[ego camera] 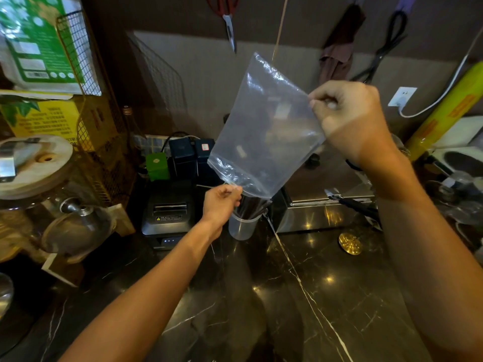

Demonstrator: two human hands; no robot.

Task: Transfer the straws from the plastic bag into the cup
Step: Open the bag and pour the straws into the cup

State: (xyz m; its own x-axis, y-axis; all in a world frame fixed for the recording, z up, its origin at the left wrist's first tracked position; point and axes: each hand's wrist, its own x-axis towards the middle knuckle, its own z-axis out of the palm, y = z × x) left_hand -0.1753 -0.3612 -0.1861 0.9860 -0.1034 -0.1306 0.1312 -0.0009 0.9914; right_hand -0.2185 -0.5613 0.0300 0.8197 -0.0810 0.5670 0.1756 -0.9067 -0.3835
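Note:
A clear plastic bag [266, 131] hangs tilted in the air over the counter, its mouth pointing down. My left hand [222, 202] pinches the bag's lower edge by the mouth. My right hand [350, 118] pinches the bag's upper right edge. Directly below the mouth stands a translucent cup [241, 226] on the dark marble counter. A bundle of dark straws [252, 206] stands in the cup, its tops right at the bag's mouth. The bag looks empty above them.
A black receipt printer [170, 212] sits left of the cup and a steel box [321, 205] right of it. A glass jar with a wooden lid [34, 163] and a wire rack [86, 74] fill the left. A brass disc [350, 243] lies on the counter.

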